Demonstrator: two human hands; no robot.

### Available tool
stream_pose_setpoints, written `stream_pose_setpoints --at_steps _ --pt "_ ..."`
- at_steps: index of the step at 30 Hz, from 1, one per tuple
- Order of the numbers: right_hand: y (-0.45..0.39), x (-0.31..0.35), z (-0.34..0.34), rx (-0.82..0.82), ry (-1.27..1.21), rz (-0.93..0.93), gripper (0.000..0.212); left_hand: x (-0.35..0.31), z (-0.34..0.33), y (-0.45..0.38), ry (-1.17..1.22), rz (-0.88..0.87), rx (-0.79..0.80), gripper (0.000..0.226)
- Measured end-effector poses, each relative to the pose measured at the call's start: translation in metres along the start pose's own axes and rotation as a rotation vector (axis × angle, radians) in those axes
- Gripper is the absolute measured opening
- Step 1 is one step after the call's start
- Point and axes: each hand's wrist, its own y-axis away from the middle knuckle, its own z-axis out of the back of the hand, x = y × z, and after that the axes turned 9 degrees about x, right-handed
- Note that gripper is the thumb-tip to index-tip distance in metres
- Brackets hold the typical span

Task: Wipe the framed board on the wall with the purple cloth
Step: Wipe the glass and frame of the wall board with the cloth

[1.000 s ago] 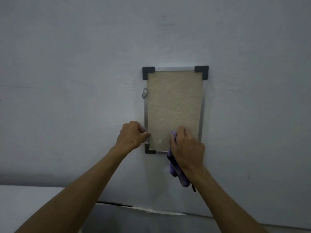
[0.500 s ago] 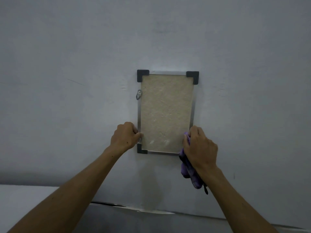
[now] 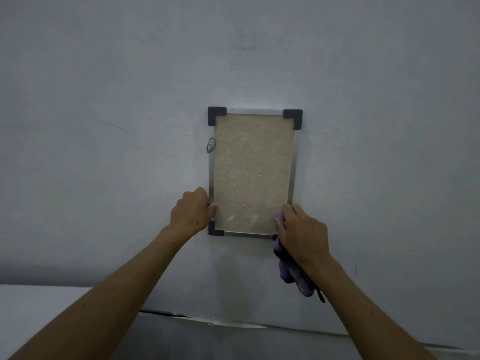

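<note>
Framed board (image 3: 253, 175): cork-coloured panel in a thin metal frame with dark corner caps, hanging upright on the grey wall (image 3: 104, 126), a small metal hanger (image 3: 211, 145) beside its upper left edge. Purple cloth (image 3: 291, 271): bunched under my right hand (image 3: 302, 232), fingers curled round it and pressing it to the board's lower right corner, the loose end hanging below my wrist; my left hand (image 3: 192, 211) pinches the lower left frame edge, fingers curled, steadying it. Step, as I judge it: wiping the bottom strip, with pale smudges (image 3: 241, 218) low on the panel; next move calls for sweeping the cloth left across them while I brace the frame against the wall
</note>
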Motion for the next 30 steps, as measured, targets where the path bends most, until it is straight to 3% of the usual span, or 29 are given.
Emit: stream_pose_setpoints --at_steps 8,15,23,30 --pt "0.0 -0.002 0.015 -0.044 -0.043 0.014 0.027 0.001 -0.004 -0.002 -0.021 0.0 -0.017 0.026" --pt "-0.013 0.002 0.01 -0.222 -0.083 -0.019 0.026 0.004 -0.004 -0.006 -0.035 -0.01 -0.009 0.026" --pt "0.004 -0.003 0.0 0.023 -0.08 0.071 0.027 0.005 -0.005 -0.008 -0.062 -0.018 -0.01 0.026" --pt "-0.008 -0.009 0.02 -0.066 -0.058 0.064 0.025 0.004 -0.001 -0.004 -0.066 -0.028 0.006 0.027"
